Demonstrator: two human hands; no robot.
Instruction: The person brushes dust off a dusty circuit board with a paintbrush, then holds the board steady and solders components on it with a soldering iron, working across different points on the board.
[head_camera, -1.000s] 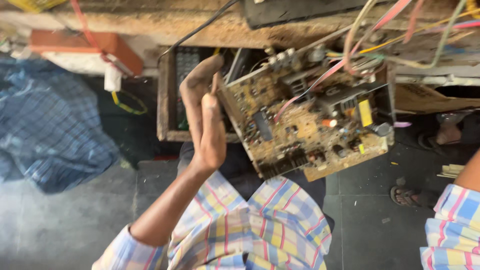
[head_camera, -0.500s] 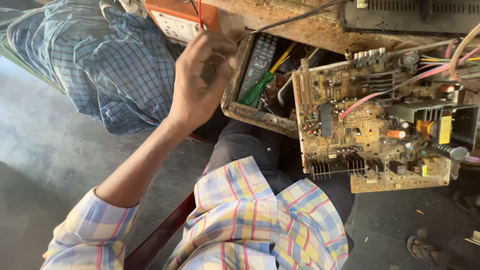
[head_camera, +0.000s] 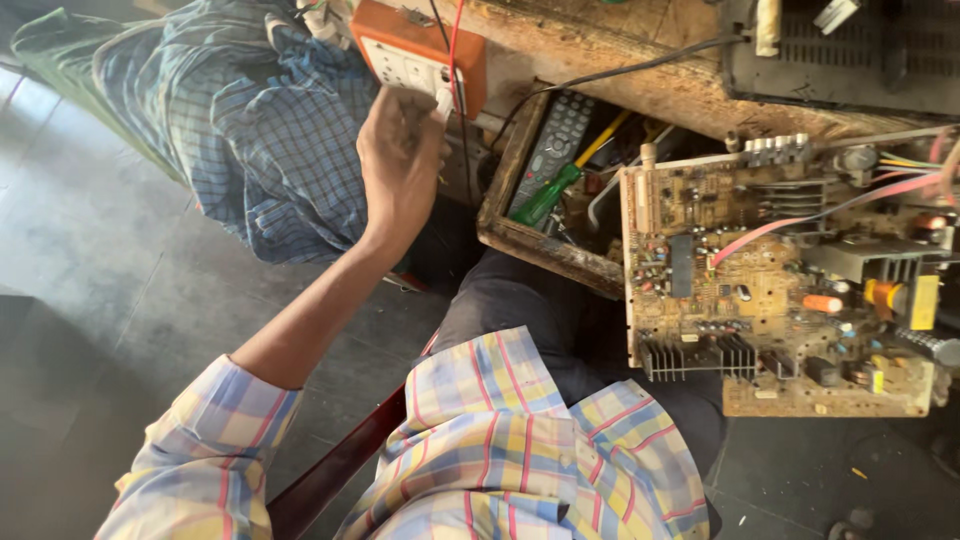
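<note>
Left hand is raised to the orange switch box, fingers curled around a white plug at its lower edge. Right hand is out of view. Circuit board lies beside the open wooden drawer, over the person's lap.

One view only, from the camera on the person's head. I read it as looking steeply down over the chest and lap, tilted a little to the left. The checked shirt fills the near edge, very close to the lens. The wooden bench edge runs along the far side, with the orange socket box at far left of centre and the circuit board at mid-distance right. Floor tiles take up the left. No second view shares any of this ground.
</note>
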